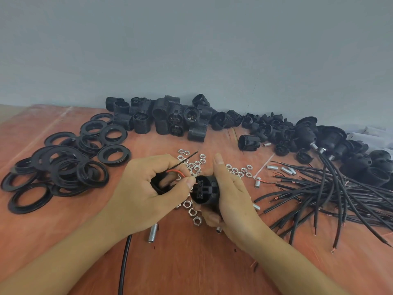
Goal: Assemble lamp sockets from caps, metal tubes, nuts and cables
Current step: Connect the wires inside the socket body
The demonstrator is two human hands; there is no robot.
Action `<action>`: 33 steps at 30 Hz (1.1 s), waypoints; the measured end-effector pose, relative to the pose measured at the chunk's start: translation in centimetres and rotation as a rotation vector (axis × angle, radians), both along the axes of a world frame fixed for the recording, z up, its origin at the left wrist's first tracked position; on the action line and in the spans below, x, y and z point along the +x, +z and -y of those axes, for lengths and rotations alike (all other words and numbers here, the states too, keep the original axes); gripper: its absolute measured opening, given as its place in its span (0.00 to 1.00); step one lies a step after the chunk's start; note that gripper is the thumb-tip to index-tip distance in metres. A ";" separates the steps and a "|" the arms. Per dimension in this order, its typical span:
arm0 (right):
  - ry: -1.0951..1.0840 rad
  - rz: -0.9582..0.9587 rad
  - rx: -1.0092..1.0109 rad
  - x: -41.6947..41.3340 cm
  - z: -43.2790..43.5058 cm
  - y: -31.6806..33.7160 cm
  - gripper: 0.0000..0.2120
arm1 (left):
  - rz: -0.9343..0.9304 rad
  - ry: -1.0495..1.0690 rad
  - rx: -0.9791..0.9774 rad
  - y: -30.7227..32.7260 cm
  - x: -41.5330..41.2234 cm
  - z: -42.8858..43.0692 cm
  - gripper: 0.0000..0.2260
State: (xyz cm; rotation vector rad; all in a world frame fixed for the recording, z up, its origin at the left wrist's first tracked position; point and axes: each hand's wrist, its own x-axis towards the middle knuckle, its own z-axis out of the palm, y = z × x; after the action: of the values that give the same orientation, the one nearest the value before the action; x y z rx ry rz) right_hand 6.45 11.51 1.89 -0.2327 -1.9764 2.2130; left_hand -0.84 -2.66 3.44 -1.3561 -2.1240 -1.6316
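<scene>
Holding black ribbed plastic socket body point(205, 191), right hand point(230, 194) is curled round it, terminal face turned left toward left hand point(144, 190). Black domed cap point(160, 185) is gripped in left palm, thin red wire point(176, 171) pinched at fingertips just beside terminal slots; contact cannot be told. Thin black wire point(185, 159) is left free, pointing up-right. Socket axis is laid left-right between hands; wire insertion judged next. Silver hex nuts point(195, 165) are scattered just behind.

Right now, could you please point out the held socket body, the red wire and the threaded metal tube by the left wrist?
socket body point(205, 191): head view, terminal face.
red wire point(173, 171): head view, its arc.
threaded metal tube point(153, 233): head view, mid-length.
</scene>
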 end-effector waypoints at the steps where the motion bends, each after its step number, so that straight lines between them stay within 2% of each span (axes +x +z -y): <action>1: -0.016 -0.008 0.009 0.0 0.0 0.1 0.29 | -0.010 -0.007 0.000 0.0 -0.1 0.1 0.06; 7: -0.093 -0.061 0.111 0.2 0.0 0.1 0.34 | -0.055 -0.008 -0.029 -0.3 -0.5 0.3 0.05; 16: -0.224 -0.238 0.356 0.3 0.4 -0.5 0.29 | -0.144 0.052 -0.062 -0.5 -0.7 0.3 0.05; 20: -0.213 -0.235 0.315 0.5 0.4 -0.7 0.19 | -0.152 0.097 -0.013 -0.7 -0.5 0.0 0.07; 25: -0.073 -0.274 0.207 0.8 0.7 -0.7 0.09 | -0.125 0.153 0.058 -1.2 -0.3 -0.2 0.08; 33: -0.034 -0.340 0.213 1.0 0.4 -0.8 0.09 | -0.036 0.132 0.089 -1.4 0.1 -0.4 0.04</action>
State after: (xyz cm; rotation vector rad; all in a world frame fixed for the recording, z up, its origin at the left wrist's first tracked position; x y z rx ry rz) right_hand 7.41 11.06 1.09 0.1291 -1.9748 1.8532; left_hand -0.73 -2.27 2.00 -1.1831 -2.0476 -1.6171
